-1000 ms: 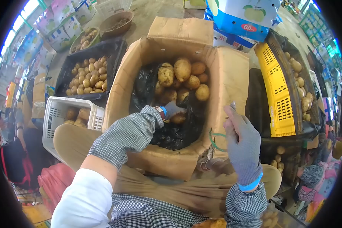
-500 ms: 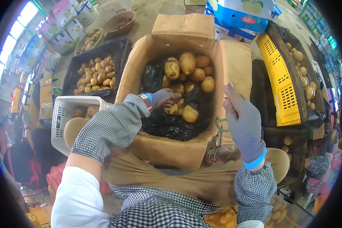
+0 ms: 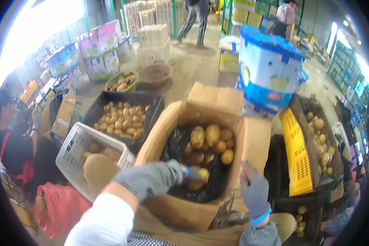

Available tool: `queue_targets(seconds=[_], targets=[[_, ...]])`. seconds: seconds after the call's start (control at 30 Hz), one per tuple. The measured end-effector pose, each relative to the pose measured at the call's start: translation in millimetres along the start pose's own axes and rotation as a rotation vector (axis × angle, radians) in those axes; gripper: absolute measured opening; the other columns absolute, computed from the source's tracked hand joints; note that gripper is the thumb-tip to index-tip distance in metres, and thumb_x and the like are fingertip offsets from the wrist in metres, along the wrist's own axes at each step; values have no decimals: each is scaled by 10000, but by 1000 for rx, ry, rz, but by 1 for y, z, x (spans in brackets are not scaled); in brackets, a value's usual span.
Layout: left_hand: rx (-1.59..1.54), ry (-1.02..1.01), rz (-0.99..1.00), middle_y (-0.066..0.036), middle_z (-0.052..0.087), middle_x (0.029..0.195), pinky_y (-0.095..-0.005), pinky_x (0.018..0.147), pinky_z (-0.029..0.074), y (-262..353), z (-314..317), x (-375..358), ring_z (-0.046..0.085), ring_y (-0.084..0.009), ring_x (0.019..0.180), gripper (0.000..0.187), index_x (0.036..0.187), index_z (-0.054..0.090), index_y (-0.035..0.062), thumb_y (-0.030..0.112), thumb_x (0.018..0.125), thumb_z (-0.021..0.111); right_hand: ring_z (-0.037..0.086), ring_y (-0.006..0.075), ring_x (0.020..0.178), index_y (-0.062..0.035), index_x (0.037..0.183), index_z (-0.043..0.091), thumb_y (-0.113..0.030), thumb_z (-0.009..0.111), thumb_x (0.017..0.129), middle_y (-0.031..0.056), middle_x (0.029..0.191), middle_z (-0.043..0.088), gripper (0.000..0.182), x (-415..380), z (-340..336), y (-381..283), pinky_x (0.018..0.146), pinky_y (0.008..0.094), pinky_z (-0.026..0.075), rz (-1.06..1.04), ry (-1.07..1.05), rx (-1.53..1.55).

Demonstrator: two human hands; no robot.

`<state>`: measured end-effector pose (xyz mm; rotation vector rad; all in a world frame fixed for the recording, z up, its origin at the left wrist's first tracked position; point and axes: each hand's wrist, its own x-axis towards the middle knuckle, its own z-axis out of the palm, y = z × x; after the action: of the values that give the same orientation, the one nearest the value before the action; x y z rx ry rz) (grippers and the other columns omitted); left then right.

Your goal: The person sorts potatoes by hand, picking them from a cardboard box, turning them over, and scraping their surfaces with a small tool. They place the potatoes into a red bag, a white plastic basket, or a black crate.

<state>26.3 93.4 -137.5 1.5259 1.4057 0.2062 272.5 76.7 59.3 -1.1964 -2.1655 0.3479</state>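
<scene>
My left hand (image 3: 191, 174), in a grey glove and blurred by motion, is inside the open cardboard box (image 3: 153, 141). A potato (image 3: 203, 174) is at its closed fingertips, above another potato (image 3: 196, 185) on the black plastic lining. Farther back in the box lie several more potatoes (image 3: 212, 135), some redder than others. Beyond the box's right edge, my right hand (image 3: 254, 190), also gloved, has its fingers curled together around a small thing I cannot make out.
Left are a black-lined crate of potatoes (image 3: 125, 119), a white crate (image 3: 71, 151) and a red sack (image 3: 59, 209). Right stand a yellow crate (image 3: 297, 153) and blue-white cartons (image 3: 268, 65). Other people (image 3: 194, 20) are at the back, far left and upper right.
The view has tipped up, showing more floor and the people behind. My left hand now has a potato at its fingertips. My right hand stays beside the box, fingers still curled.
</scene>
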Motion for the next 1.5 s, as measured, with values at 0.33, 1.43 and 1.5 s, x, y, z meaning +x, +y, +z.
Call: queue_targets(seconds=[0.33, 1.43, 1.5], targets=[[-993, -119, 327, -93, 489, 1331, -410, 1055, 393, 76, -90, -144, 487, -247, 1244, 736, 1420, 308, 88, 210, 814, 707, 598, 139, 642, -48, 1191, 602, -124, 588, 908, 55, 765, 604, 293, -7, 21, -28, 541, 269, 476, 481, -299, 649], [-1344, -82, 178, -65, 453, 1352, -403, 1019, 440, 79, -58, -151, 465, -202, 1258, 573, 1396, 362, 134, 260, 906, 631, 567, 155, 1019, 21, 1340, 437, -341, 572, 945, 96, 1131, 579, 553, -2, 76, -29, 821, 256, 492, 455, -285, 1083], [-1170, 97, 293, -64, 461, 1323, -346, 1018, 429, 79, -54, -149, 472, -174, 1231, 716, 1379, 372, 105, 180, 789, 769, 582, 140, 973, 8, 1327, 457, -379, 492, 985, 83, 1093, 597, 518, 0, 78, -25, 779, 248, 500, 478, -221, 1179]])
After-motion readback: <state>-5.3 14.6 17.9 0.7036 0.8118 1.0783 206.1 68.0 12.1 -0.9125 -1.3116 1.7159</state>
